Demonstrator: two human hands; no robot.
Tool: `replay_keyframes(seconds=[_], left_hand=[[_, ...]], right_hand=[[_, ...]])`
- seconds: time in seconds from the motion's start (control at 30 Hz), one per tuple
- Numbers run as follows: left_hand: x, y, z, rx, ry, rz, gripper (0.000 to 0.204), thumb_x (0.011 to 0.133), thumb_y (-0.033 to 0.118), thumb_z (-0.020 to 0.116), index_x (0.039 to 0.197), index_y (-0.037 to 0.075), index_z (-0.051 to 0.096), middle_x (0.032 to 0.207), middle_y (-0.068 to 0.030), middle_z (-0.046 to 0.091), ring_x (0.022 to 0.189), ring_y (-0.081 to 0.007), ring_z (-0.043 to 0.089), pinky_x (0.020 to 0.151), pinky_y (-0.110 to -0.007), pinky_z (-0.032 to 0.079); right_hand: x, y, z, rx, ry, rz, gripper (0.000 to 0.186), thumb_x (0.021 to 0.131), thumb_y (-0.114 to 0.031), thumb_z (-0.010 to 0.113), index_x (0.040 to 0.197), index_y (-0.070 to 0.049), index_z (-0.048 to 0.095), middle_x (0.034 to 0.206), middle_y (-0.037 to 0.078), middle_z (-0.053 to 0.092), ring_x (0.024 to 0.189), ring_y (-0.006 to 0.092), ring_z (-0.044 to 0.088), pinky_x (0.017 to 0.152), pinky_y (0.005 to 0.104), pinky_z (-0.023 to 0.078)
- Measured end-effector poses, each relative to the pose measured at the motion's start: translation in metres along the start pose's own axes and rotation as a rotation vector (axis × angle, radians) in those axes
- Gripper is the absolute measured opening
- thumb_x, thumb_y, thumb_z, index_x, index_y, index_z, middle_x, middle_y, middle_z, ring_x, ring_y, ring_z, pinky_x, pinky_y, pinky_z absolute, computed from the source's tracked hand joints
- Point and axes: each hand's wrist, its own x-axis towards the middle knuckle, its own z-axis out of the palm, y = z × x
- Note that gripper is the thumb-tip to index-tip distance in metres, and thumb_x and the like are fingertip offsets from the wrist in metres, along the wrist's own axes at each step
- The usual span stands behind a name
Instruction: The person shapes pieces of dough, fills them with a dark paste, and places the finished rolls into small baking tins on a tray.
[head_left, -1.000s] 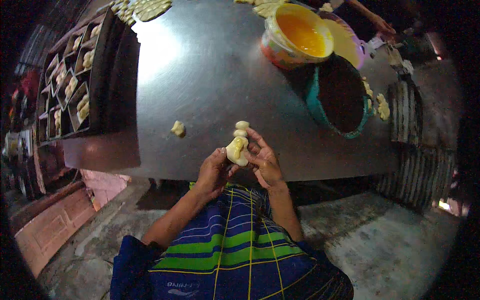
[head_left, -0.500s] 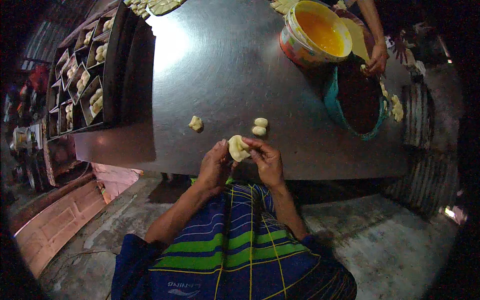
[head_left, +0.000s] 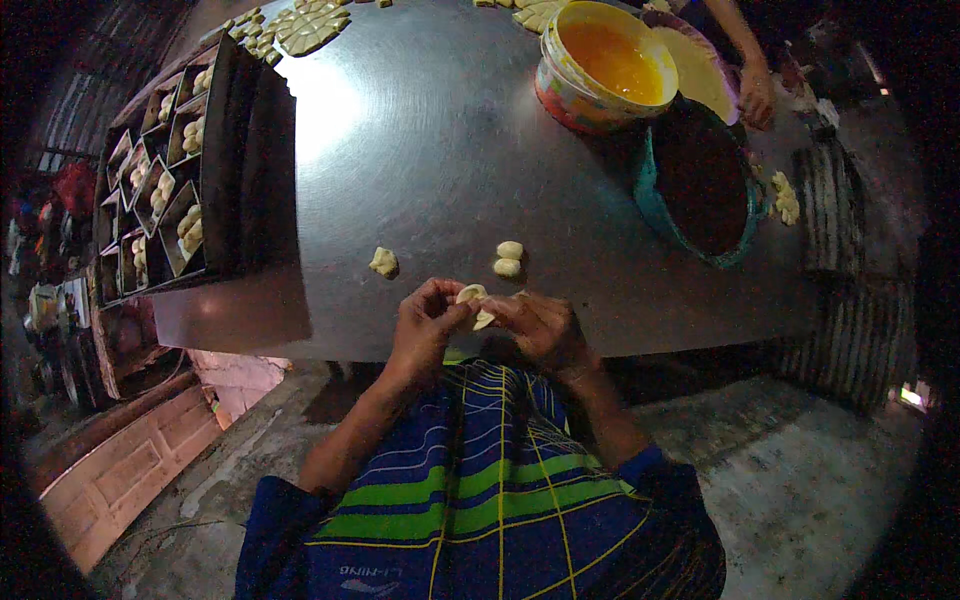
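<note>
A small flat piece of pale dough (head_left: 471, 293) is held between my two hands, just over the near edge of the metal table. My left hand (head_left: 430, 322) pinches it on one side, thumb and fingers closed. Across from it, my right hand (head_left: 545, 328) grips the other side, its fingers partly covering the dough. Two smooth dough balls (head_left: 508, 259) touch each other on the table beyond my right hand. Farther left lies one uneven lump of dough (head_left: 383, 262).
At left stands a dark tray (head_left: 215, 215) of small tins holding dough balls. A bucket of orange liquid (head_left: 560, 95) and a teal tub with dark contents (head_left: 655, 205) are at right. Beyond them is another person's hand (head_left: 757, 97). Flat dough pieces (head_left: 312, 28) lie far left.
My hands have closed in on the dough, folding it smaller, and my right hand now covers more of it. The other person's hand has moved away from the teal tub's rim.
</note>
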Motion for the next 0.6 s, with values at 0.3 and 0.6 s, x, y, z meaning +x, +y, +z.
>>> replay_keyframes(seconds=[0.3, 0.6], left_hand=[[-0.007, 0.022, -0.008, 0.201, -0.234, 0.109, 0.018, 0.092, 0.015, 0.065, 0.102, 0.001, 0.068, 0.089, -0.0020, 0.067, 0.082, -0.0097, 0.060, 0.074, -0.026, 0.048], [0.009, 0.010, -0.025, -0.243, -0.274, -0.172, 0.028, 0.096, 0.028, 0.063, 0.111, 0.004, 0.062, 0.097, -0.0025, 0.064, 0.087, -0.0110, 0.060, 0.075, -0.025, 0.049]], right_hand=[[0.038, 0.003, -0.041, 0.163, -0.154, 0.008, 0.026, 0.076, -0.016, 0.077, 0.099, -0.007, 0.069, 0.086, 0.008, 0.067, 0.078, 0.0263, 0.067, 0.071, 0.0363, 0.054], [0.054, -0.024, -0.031, -0.068, -0.026, -0.168, 0.034, 0.077, -0.007, 0.073, 0.111, -0.007, 0.067, 0.102, 0.010, 0.068, 0.087, 0.0260, 0.067, 0.076, 0.0360, 0.055]])
